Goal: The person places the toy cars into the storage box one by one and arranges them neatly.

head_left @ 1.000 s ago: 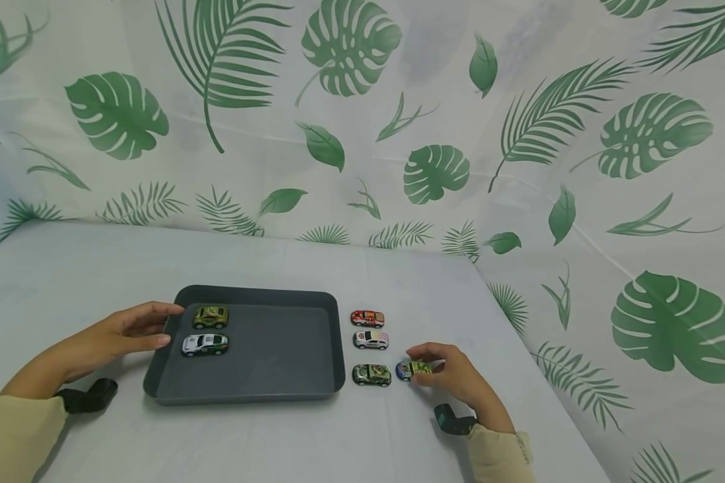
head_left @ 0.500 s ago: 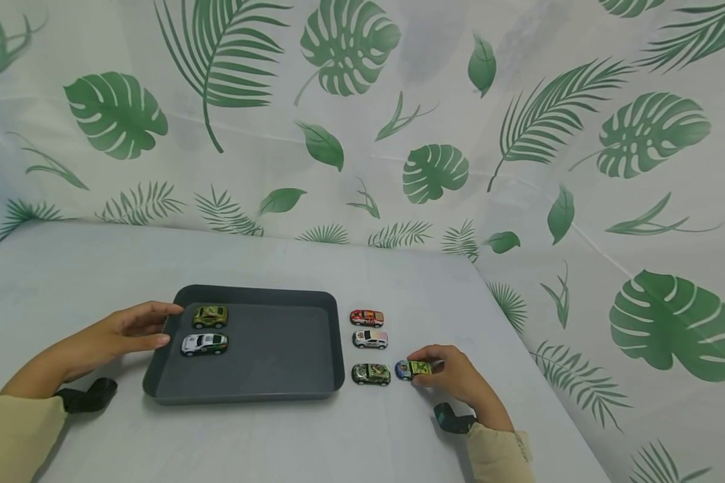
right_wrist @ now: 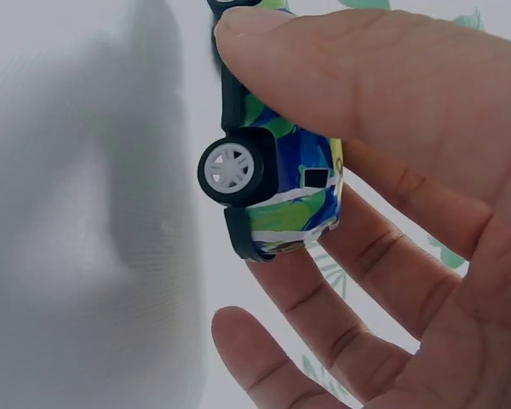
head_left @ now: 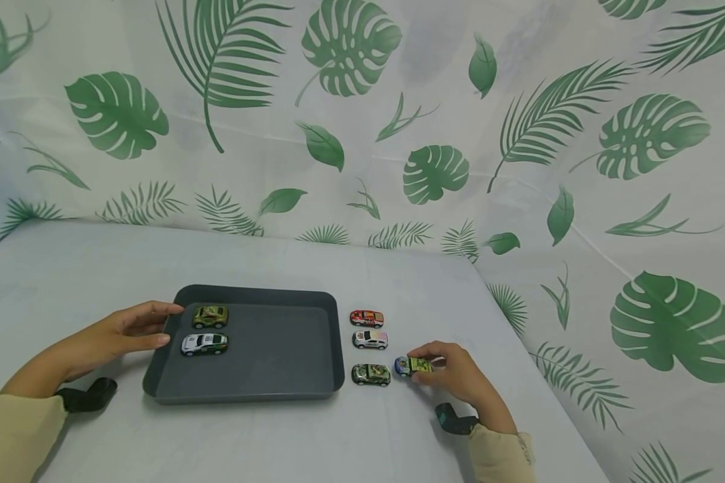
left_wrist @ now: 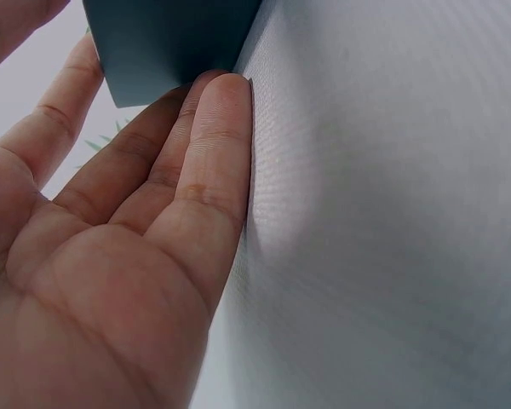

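Observation:
My right hand pinches a blue, green and yellow toy car between thumb and fingers. In the right wrist view the thumb lies along the side of this car, near its grey-spoked wheel, and a narrow gap seems to separate it from the table. My left hand touches the left wall of a dark grey tray, its fingers fairly straight. From the left wrist, fingertips meet the underside edge of the tray. Inside the tray stand a green camouflage car and a white and dark green car.
Right of the tray, a red car, a white and pink car and a dark green camouflage car stand in a column. All rest on a white-covered table. A leaf-patterned cloth hangs behind and to the right.
The toy car in my right hand has risen very slightly. My left hand, the tray and the other cars stay where they were.

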Available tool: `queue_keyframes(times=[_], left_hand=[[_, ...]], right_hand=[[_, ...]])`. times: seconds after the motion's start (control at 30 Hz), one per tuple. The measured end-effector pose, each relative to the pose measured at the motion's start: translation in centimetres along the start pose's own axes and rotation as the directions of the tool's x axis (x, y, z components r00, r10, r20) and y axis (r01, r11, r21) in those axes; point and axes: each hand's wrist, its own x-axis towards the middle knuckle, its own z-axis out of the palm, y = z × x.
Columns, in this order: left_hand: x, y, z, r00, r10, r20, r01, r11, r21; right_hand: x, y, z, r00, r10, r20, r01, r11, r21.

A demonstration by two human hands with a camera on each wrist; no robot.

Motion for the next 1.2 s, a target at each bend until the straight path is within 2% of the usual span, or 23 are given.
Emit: queue_keyframes(times=[0.37,0.6,1.2], left_hand=[[0.0,0.0,-0.1,1.000,0.014,0.009,-0.014,1.000,0.005],[0.0,0.0,-0.1,1.000,0.018,0.007,-0.018,1.000,0.009],[-0.1,-0.1,-0.1,1.000,0.010,0.017,-0.010,1.000,-0.010]], right_hand=[[0.0,-0.9,-0.3,0.999,-0.029,-0.021,0.029,0.999,-0.023],[-0.1,-1.9,-0.3,0.995,-0.100,-0.013,0.100,0.994,-0.034],[0.7,-4.1,0.4,0.986,-0.165,-0.026,0.164,0.986,-0.028]])
